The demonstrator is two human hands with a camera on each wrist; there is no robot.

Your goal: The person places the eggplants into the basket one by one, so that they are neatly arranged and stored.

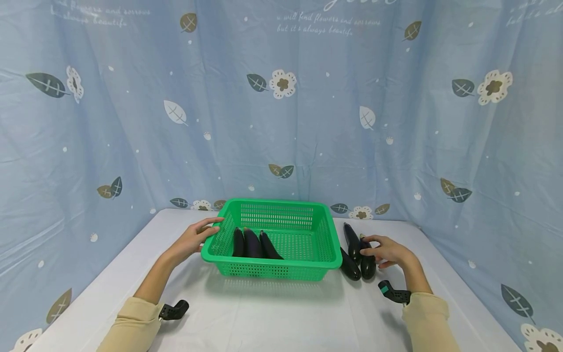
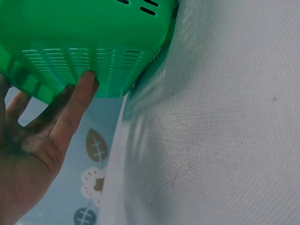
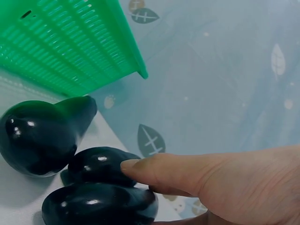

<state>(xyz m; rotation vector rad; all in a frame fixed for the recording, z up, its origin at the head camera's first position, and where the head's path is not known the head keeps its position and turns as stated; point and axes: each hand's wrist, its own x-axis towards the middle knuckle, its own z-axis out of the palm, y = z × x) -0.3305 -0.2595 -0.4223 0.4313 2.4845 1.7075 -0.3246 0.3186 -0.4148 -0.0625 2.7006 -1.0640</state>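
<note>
While 1 bskt (image 1: 270, 270) holds 3 eggplants (image 1: 253, 245), 3 more (image 1: 352, 242) nr R fingers (image 1: 376, 238)

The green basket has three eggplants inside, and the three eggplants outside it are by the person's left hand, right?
Not quite: in the head view, the three eggplants outside the green basket are by the person's right hand, not the left. The rest is right.

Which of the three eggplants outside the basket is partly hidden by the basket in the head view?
The near-left eggplant: the green basket's rim covers its far end. The far eggplant and the rightmost eggplant both lie clear of that rim.
</note>
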